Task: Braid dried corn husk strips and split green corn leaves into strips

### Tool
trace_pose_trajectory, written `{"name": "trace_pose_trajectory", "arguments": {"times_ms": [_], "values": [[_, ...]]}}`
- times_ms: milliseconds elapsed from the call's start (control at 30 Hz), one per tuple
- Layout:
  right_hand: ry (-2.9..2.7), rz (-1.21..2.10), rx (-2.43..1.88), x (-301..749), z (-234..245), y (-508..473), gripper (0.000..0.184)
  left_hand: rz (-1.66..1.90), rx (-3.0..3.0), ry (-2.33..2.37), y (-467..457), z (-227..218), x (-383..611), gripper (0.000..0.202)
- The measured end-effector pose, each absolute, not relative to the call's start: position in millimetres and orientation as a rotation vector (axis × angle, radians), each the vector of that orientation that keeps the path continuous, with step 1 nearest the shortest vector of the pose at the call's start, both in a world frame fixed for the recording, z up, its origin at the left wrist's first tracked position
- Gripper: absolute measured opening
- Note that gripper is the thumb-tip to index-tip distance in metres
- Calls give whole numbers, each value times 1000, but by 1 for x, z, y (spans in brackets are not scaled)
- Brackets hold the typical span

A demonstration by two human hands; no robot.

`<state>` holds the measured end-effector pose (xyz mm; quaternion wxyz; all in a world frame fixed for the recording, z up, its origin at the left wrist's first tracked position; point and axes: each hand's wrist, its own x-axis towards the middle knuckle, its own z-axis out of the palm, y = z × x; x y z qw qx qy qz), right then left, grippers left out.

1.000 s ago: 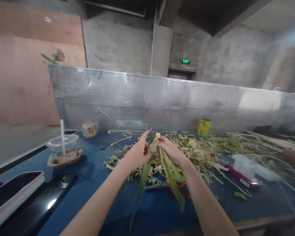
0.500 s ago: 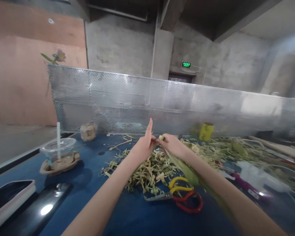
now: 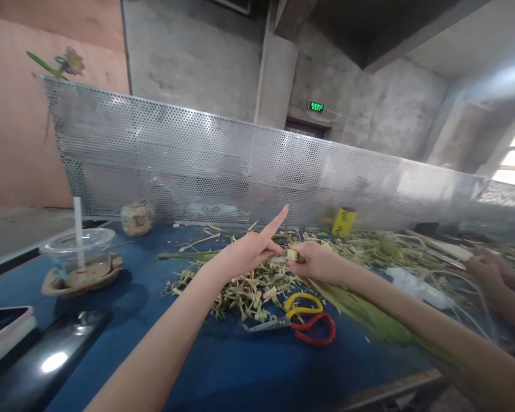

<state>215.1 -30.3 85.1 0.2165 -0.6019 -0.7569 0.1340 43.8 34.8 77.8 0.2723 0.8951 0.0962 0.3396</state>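
My left hand (image 3: 249,252) pinches a narrow green leaf strip (image 3: 184,256) that runs out to the left; its index finger sticks out straight. My right hand (image 3: 317,261) is closed around the stub end of a bundle of green leaves (image 3: 360,312) that trails down under my right forearm. The two hands almost touch above a heap of cut leaf scraps (image 3: 244,289) on the blue table (image 3: 223,372). Scissors (image 3: 302,323) with yellow and red handles lie just in front of the heap.
A perforated metal screen (image 3: 240,171) runs along the table's far edge. A plastic cup with a straw (image 3: 77,254) stands at the left, phones (image 3: 8,335) at the near left. A yellow tape roll (image 3: 343,222) sits by the screen. Another person's hands (image 3: 493,272) work at the right.
My left hand has pulled a green strip off toward the left, and the leaf bundle has swung right under my right arm. The view has shifted left; another person's hands now show at the right.
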Motion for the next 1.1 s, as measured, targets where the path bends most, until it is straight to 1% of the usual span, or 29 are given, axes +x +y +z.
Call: {"name": "trace_pose_trajectory", "arguments": {"times_ms": [133,267,333,467,533,600,700,767,833,900,1000,1067,1100], "values": [[-2182,423,-1595,219,94,-48,11,840,2345,206,27,85,40,80],[-2158,711,-1551,223,97,-54,15,764,2444,222,20,89,40,78],[-2089,790,-1564,223,96,-53,17,780,2464,251,18,88,42,81],[-2067,798,-1560,219,95,-51,15,775,2437,308,18,85,46,92],[-2118,781,-1541,216,96,-54,16,723,2410,278,20,86,43,94],[-2138,853,-1523,214,97,-61,16,671,2365,236,19,89,39,95],[-2030,1107,-1460,213,99,-71,13,641,2227,170,13,97,32,90],[-1949,1218,-1404,211,98,-76,13,635,2109,110,6,101,31,88],[-1922,1223,-1365,210,98,-79,14,641,2032,74,1,102,31,87],[-1951,1149,-1345,211,98,-84,16,658,2009,80,2,101,30,85],[-1957,1024,-1376,224,103,-102,25,829,2010,238,21,98,13,80],[-1781,974,-1406,241,109,-118,30,1151,1887,456,40,99,-5,74],[-1598,860,-1417,251,112,-125,33,1351,1784,517,47,100,-14,77]]}}
